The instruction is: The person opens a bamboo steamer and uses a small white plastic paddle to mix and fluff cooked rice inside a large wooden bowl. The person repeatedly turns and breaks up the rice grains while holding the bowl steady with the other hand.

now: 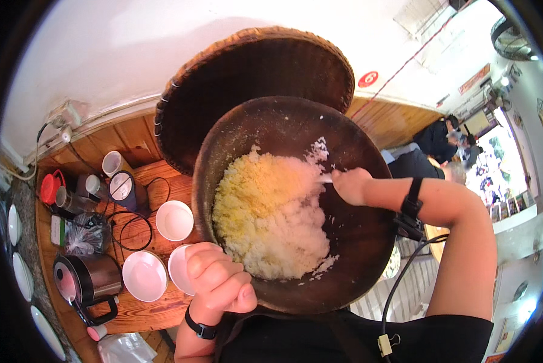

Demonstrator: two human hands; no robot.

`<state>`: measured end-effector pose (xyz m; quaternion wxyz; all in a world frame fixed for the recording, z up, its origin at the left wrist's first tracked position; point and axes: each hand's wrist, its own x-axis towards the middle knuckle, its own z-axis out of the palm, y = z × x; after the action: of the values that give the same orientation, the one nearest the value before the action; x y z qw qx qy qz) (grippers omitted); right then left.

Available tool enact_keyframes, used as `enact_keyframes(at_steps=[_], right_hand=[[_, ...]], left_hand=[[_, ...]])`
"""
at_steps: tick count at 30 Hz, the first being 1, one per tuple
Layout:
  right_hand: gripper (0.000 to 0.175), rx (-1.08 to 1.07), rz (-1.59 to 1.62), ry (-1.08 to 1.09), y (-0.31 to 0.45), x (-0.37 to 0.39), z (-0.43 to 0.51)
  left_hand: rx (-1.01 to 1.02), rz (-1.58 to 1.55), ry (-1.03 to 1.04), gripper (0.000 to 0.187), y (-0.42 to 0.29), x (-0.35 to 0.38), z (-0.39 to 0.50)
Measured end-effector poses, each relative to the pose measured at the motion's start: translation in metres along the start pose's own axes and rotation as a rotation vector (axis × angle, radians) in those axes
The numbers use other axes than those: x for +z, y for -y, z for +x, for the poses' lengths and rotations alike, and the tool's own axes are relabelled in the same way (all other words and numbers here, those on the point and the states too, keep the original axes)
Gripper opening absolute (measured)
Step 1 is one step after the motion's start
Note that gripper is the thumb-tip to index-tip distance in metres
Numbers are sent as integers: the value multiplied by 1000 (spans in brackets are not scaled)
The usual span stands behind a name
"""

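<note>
A large dark wooden tub stands before me with a mound of cooked rice in it, white on the near and right side. Yellow crumbly grains cover its left and upper part. My right hand grips the white handle of a utensil, probably a rice paddle; its far end is lost in the rice. At the tub's lower left rim is my left hand, fingers curled into a fist. Whether it clasps the rim is hidden. Behind that fist, a white bowl is partly covered.
A round woven basket lid leans on the wall behind the tub. On the wooden table are white bowls, an electric kettle, cups and cables. A cable hangs by my right arm. People sit farther right.
</note>
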<state>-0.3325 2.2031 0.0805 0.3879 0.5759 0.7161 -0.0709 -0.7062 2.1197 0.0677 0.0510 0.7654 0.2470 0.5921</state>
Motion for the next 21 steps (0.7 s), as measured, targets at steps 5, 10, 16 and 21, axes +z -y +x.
enact_keyframes(at_steps=[5,10,16,21], right_hand=[[24,170,80,-72,23,72,69],[20,-218,-127,249,38,123,127],[22,-309,-213,445,68,113,72],[34,-140,36,288,44,6,-12]], left_hand=[[-33,18,52,25,-3,-4,-4],[3,9,7,25,-4,0,2],[65,-29,-154,16,0,8,6],[84,7,-96,16,0,4,7]])
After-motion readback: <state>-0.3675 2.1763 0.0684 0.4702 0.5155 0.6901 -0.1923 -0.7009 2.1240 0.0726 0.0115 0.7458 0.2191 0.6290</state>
